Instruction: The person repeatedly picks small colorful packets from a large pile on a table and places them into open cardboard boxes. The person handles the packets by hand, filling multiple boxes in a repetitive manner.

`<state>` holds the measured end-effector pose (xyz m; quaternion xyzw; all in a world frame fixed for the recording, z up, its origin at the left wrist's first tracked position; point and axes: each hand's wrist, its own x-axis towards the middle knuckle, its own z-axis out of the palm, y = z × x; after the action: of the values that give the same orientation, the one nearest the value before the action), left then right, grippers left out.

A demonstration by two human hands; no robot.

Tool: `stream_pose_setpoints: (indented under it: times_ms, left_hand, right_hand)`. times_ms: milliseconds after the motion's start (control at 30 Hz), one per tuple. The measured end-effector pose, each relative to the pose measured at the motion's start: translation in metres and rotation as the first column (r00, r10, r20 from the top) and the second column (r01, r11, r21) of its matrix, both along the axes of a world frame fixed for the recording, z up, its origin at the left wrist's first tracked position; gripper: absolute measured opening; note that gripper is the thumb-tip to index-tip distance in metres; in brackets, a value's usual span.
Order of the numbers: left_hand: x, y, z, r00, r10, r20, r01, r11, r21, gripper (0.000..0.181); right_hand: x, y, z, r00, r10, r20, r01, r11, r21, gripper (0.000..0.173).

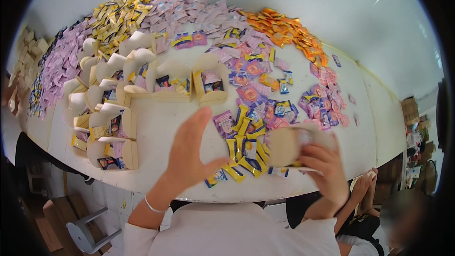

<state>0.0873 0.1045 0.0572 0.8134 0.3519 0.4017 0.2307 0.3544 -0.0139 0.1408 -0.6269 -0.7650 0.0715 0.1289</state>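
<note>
My right hand (321, 163) grips a cream cardboard box (284, 145), slightly blurred, above the right side of the table; its contents are mostly hidden. My left hand (188, 149) is empty, thumb and fingers apart, over the table near its front edge. Between the two hands lies a loose heap of yellow stick sachets (245, 153) with blue ends. Purple round-printed packets (249, 94) spread behind that heap. To the left, several open cream boxes (128, 124) stand close together, each holding small mixed wrapped packets. One such box (211, 92) sits at the right end of the back row.
Piles of lilac packets (177, 10), yellow packets (121, 14) and orange packets (284, 28) line the table's back edge. Pink packets (330, 96) lie to the right. Another person's hands (364, 185) are at the lower right. A grey stool (87, 233) stands on the floor.
</note>
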Motion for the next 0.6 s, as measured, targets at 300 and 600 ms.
stream_pose_setpoints:
  times_ms: [300, 600]
  left_hand:
    - [0.044, 0.092, -0.011, 0.850, 0.086, -0.520, -0.068, 0.996, 0.055, 0.019]
    - [-0.063, 0.011, 0.031, 0.862, -0.062, -0.503, 0.022, 0.996, -0.086, 0.022]
  right_hand:
    - [0.192, -0.126, -0.093, 0.554, -0.807, -0.206, 0.793, 0.586, -0.166, 0.028]
    - [0.144, -0.013, -0.060, 0.773, -0.617, -0.148, 0.602, 0.639, 0.479, 0.031]
